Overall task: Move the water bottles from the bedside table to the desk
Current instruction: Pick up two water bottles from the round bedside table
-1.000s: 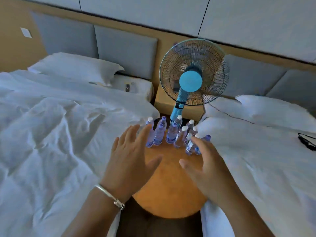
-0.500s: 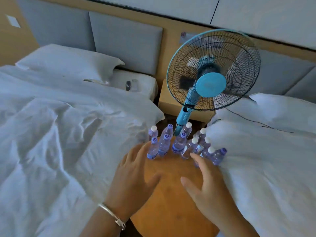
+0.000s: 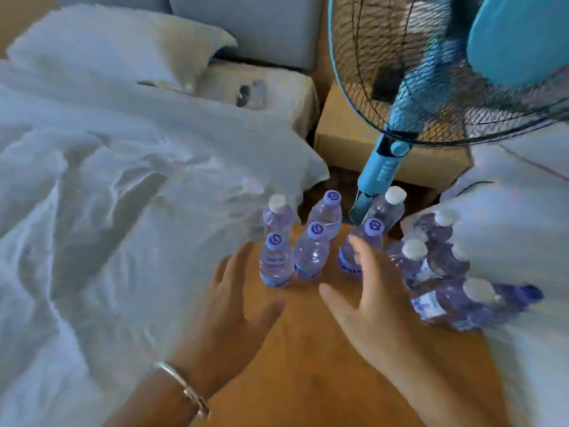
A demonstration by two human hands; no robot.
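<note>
Head view: nearest, both hands hover over the round wooden table point(image 3: 308, 365), fingers spread wide, holding nothing. The left hand point(image 3: 234, 315) sits just short of the front-left bottle point(image 3: 276, 263); the right hand point(image 3: 369, 306) has fingertips at the front-right bottle point(image 3: 361, 251) (contact unclear through blur). Every bottle stands upright, ahead of the palms, so the right looks closer. Behind them rises the blue fan point(image 3: 431, 72).
</note>
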